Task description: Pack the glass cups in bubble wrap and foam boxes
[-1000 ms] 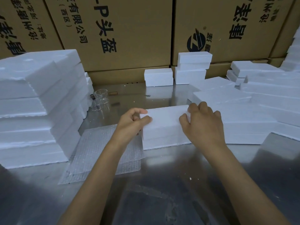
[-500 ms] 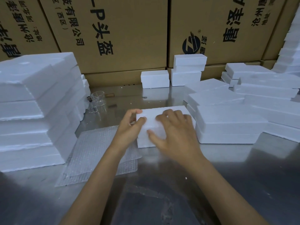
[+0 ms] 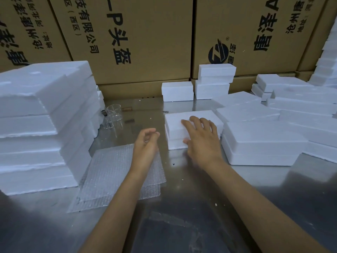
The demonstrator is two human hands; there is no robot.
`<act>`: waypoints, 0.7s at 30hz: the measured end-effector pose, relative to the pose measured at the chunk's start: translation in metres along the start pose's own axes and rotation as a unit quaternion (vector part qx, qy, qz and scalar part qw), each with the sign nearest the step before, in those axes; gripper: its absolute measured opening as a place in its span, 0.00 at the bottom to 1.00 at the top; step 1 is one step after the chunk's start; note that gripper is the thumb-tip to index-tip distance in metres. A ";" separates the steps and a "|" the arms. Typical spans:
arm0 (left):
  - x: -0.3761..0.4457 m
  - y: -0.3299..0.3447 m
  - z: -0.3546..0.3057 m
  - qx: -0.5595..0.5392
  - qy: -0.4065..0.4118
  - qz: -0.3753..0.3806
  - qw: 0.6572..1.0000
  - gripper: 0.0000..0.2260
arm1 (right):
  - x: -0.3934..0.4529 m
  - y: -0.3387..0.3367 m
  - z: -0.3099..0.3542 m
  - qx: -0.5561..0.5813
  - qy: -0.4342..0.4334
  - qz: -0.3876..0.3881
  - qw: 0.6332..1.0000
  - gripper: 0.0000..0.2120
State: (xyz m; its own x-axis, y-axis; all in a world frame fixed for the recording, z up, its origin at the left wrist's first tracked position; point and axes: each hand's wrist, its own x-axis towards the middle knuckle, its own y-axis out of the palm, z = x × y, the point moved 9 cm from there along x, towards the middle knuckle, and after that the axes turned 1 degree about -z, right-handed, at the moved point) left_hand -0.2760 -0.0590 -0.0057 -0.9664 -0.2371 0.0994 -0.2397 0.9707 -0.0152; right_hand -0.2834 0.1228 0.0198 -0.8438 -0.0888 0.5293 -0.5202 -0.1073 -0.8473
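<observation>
A closed white foam box (image 3: pixel 177 125) lies on the steel table at the middle. My right hand (image 3: pixel 201 141) rests flat on its lid, fingers spread and thumb at its front face. My left hand (image 3: pixel 146 143) hovers just left of the box, apart from it, fingers loosely curled and holding nothing. Under my left wrist lies a stack of bubble wrap sheets (image 3: pixel 116 172). Clear glass cups (image 3: pixel 113 114) stand behind it, next to the left foam stack.
A tall stack of foam slabs (image 3: pixel 43 125) fills the left side. More foam boxes (image 3: pixel 262 141) crowd the right, and small foam boxes (image 3: pixel 177 91) stand at the back against cardboard cartons (image 3: pixel 138 37). Bare steel table (image 3: pixel 182 216) lies near me.
My left hand has let go of the foam box's left end and drawn back over the bubble wrap. My right hand stays on the lid, and the box sits nearer the right foam pile.
</observation>
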 end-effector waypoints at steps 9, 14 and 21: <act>0.010 -0.013 0.010 0.006 -0.005 -0.012 1.000 0.06 | 0.033 0.022 -0.008 -0.018 0.031 0.015 0.999 0.29; 0.015 -0.011 0.008 -0.017 -0.010 -0.020 1.000 0.06 | 0.042 0.014 -0.006 -0.016 0.043 0.042 0.998 0.28; 0.093 0.021 -0.022 -0.006 -0.037 -0.017 0.999 0.09 | 0.133 0.004 -0.058 0.400 0.241 0.082 0.880 0.13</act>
State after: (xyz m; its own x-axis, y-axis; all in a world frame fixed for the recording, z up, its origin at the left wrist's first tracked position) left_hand -0.3690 -0.0601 0.0254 -0.9621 -0.2714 0.0267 -0.2715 0.9624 -0.0004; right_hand -0.4051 0.1676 0.0843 -0.9572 0.2421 0.1584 -0.2893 -0.8130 -0.5053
